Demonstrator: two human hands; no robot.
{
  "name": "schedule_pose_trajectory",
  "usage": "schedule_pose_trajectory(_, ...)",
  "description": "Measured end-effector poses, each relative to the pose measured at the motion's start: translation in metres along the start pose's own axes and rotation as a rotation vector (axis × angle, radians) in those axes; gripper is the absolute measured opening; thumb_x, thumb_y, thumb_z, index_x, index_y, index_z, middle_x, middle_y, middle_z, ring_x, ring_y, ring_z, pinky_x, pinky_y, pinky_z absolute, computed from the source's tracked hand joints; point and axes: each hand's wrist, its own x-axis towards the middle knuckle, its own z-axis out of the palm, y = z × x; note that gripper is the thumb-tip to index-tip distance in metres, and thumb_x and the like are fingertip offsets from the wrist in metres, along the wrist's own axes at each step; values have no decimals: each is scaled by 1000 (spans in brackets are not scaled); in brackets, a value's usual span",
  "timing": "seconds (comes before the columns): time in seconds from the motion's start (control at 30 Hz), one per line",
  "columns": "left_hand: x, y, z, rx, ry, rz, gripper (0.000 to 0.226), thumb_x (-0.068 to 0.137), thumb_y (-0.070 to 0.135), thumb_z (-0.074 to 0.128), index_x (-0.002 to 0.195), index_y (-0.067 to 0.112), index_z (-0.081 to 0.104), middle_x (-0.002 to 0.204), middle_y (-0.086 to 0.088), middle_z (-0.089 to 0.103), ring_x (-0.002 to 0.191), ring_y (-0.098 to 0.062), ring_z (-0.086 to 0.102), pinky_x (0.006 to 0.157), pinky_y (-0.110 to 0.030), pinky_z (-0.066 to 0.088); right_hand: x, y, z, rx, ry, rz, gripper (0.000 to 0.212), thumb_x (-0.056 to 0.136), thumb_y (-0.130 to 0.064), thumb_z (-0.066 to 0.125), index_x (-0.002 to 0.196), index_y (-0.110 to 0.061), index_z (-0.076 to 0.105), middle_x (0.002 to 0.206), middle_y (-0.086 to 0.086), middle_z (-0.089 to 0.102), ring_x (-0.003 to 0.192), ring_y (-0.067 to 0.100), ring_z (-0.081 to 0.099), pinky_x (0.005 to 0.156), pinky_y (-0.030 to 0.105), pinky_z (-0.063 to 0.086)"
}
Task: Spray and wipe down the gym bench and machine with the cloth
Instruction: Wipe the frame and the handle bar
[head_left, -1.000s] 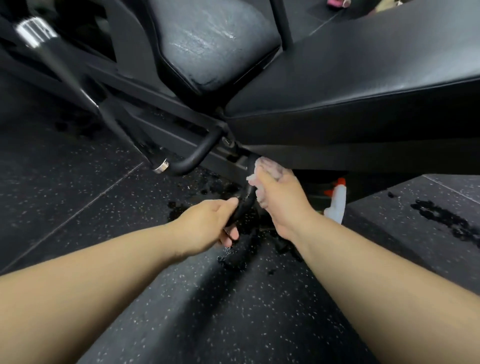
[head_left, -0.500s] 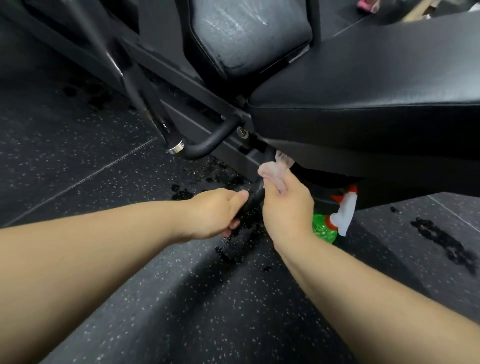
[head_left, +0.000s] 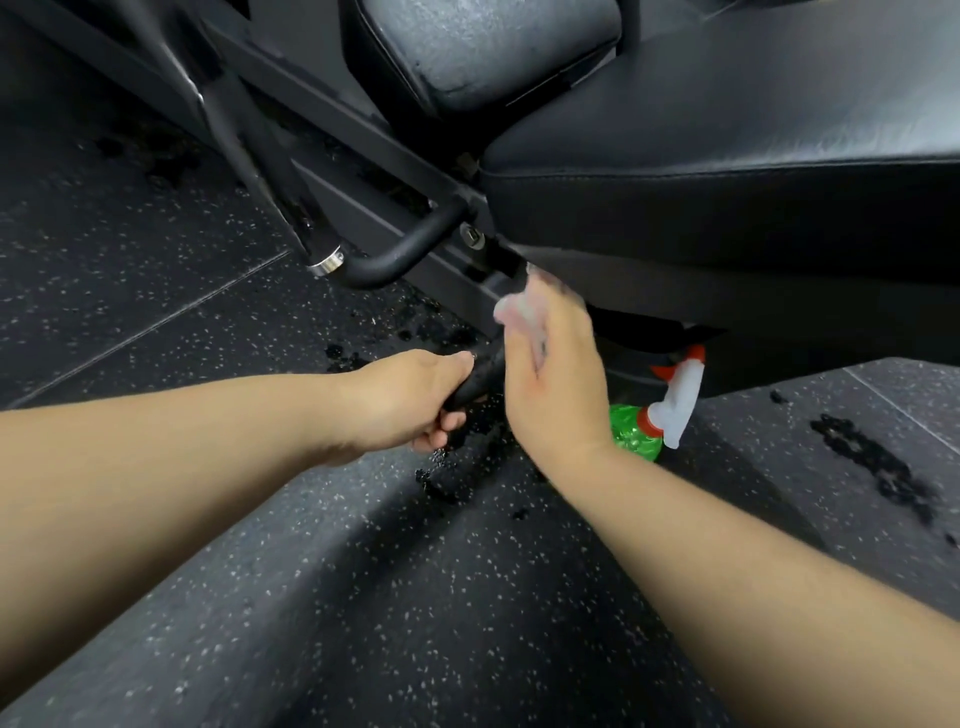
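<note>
A black padded gym bench (head_left: 727, 171) fills the upper right, with a second worn pad (head_left: 483, 47) behind it. Under the seat's front edge a black bar handle (head_left: 480, 371) slopes down toward me. My left hand (head_left: 410, 400) grips its lower end. My right hand (head_left: 556, 374) holds a pale pink cloth (head_left: 514, 309) against the bar's upper part, just below the seat; the cloth is blurred and mostly hidden by my fingers. A green spray bottle (head_left: 631, 434) with a white and red trigger head (head_left: 678, 400) stands on the floor under the bench.
A curved black tube with a chrome collar (head_left: 324, 262) juts out from the machine frame (head_left: 332, 130) at left of the bench. Dark speckled rubber floor (head_left: 415, 597) has wet patches (head_left: 872, 467) at right and under the handle.
My right hand with the cloth has slid up the bar toward the seat's underside. The view has shifted, showing more of the spray bottle. My left hand keeps its grip.
</note>
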Motion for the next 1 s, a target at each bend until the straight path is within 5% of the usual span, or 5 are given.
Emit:
schedule_pose_trajectory(0.1, -2, 1, -1, -7, -17, 9, 43, 106, 34, 26, 72, 16, 46, 56, 4, 49, 49, -10, 44, 45, -14, 38, -24, 8, -2, 2, -94, -161, 34, 103, -19, 44, 134, -16, 56, 162, -8, 20, 137, -19, 17, 105, 1, 21)
schedule_pose_trajectory(0.37, 2, -10, -4, -228, -59, -77, 60, 100, 51, 40, 130, 1, 55, 57, 7, 51, 51, -7, 43, 50, -17, 42, 26, -3, 0, -121, -16, -11, 44, 99, -21, 46, 143, -18, 46, 143, 10, 48, 134, 26, 42, 112, 39, 35)
schedule_pose_trajectory(0.67, -7, -4, -13, -223, -89, -134, 38, 103, 42, 39, 81, 18, 59, 63, 4, 62, 52, -6, 51, 61, -22, 42, -27, 0, -11, 4, -227, -259, 24, 99, -7, 44, 114, -13, 61, 153, -12, 36, 137, -8, 30, 97, 37, 48)
schedule_pose_trajectory(0.8, -18, -9, -27, -231, -127, -136, 27, 101, 28, 46, 100, 11, 67, 79, 3, 73, 58, -5, 60, 61, -21, 48, -17, 6, -21, -30, -145, -386, 33, 91, 1, 44, 118, -7, 62, 133, 3, 57, 121, 19, 55, 101, 39, 46)
schedule_pose_trajectory(1.0, -27, -8, -26, -120, -81, -5, 21, 102, 18, 49, 97, 14, 69, 69, 9, 70, 55, 1, 57, 56, -14, 42, 7, 16, -5, 18, -155, 125, 46, 96, -41, 35, 140, -32, 43, 125, -1, 58, 116, 26, 60, 105, 49, 45)
